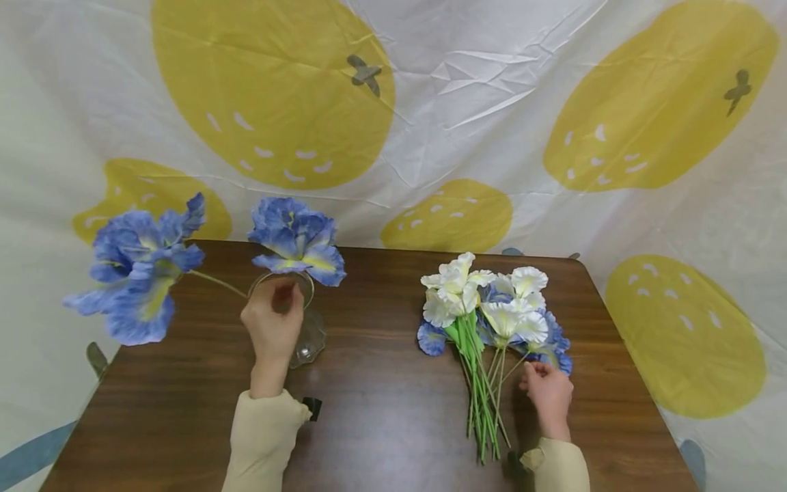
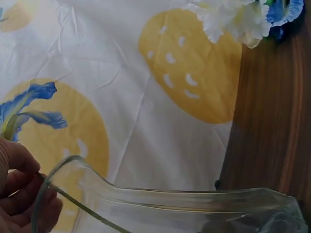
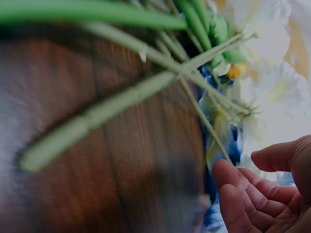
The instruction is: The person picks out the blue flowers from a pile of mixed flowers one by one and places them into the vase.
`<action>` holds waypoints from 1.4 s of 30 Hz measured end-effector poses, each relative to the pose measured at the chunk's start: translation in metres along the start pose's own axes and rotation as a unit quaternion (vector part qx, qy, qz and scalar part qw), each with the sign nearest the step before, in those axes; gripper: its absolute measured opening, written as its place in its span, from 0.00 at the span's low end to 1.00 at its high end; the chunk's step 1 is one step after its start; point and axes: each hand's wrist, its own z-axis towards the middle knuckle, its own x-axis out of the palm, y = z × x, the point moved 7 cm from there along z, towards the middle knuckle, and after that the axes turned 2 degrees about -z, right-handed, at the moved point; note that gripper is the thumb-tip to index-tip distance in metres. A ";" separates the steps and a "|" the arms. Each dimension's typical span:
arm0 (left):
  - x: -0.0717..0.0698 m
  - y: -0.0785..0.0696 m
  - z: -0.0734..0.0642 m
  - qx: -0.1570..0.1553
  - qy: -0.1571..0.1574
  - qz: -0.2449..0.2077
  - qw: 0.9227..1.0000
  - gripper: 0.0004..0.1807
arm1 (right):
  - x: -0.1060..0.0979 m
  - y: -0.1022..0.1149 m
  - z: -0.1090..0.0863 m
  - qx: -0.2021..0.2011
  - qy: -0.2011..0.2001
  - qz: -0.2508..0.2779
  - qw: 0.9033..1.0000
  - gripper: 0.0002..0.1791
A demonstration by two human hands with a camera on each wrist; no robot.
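1. Nearest the camera are two cream sleeves: the left sleeve (image 1: 261,444) at 7 o'clock, the right sleeve (image 1: 561,468) at 5.
2. A white cloth (image 1: 424,130) printed with yellow fruit shapes spans 9 o'clock through 12 to 3.
3. Below it stands a brown wooden table (image 1: 381,424).
4. On it, at 3 o'clock from the vase, lies a bunch (image 1: 482,410) — white flowers (image 1: 451,294) and blue flowers (image 1: 555,335), heads towards 12, stems towards 6.
5. The glass vase (image 1: 312,335) is upright, towards 8 o'clock.
6. One blue iris (image 1: 138,273) leans out at 9 o'clock from the vase's mouth, its stem reaching the rim; a second blue iris (image 1: 301,242) sits at 12.
7. The left hand (image 1: 273,324), at the mouth, pinches a thin stem between thumb and finger. The right hand (image 1: 550,396), at 4 o'clock from the bunch's middle, has fingers loosely curled, thumb apart, gripping nothing.
8. The thin stem (image 2: 90,209) runs down inside the vase — which iris it carries, I cannot tell.
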 end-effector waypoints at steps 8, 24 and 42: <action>-0.003 -0.002 -0.017 0.009 -0.035 0.091 0.995 0.01 | 0.013 -0.006 0.016 0.016 0.013 0.025 0.999 0.15; -0.018 0.005 -0.029 -0.045 -0.095 0.169 0.980 0.15 | 0.019 -0.013 0.018 0.038 0.004 -0.018 0.999 0.16; -0.028 0.005 -0.042 -0.045 -0.061 0.074 0.994 0.10 | 0.023 -0.016 0.017 0.059 0.004 0.047 0.997 0.15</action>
